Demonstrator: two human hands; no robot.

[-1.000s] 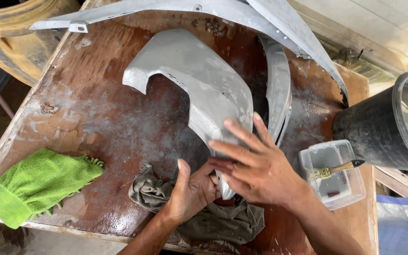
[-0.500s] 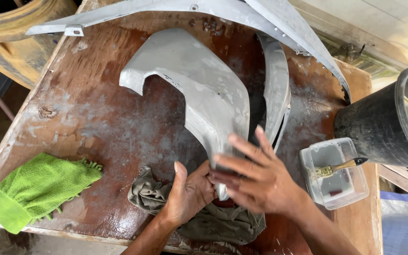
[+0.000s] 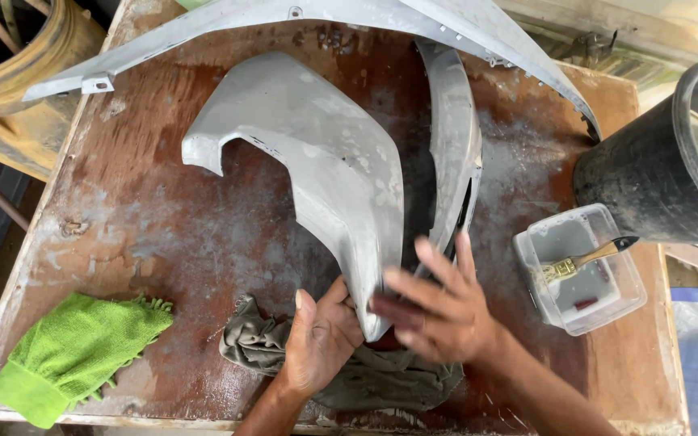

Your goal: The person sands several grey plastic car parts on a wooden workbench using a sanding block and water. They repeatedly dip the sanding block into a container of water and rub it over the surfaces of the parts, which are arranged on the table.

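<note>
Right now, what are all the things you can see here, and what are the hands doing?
Table: one, brown wood, dusty, under everything.
Curved panel: one, grey, middle of table.
Narrow panel: one, grey, right beside it.
Long panel: one, grey, along the far edge.
Green cloth: one, near left corner.
Rag: one, grey-brown, under the hands.
Tub: one, clear plastic, right side.
Brush: one, wooden handle, lying across the tub.
Bucket: one, black, far right.
Left hand: gripping the curved panel's near tip.
Right hand: fingers spread, blurred, at that tip.
</note>
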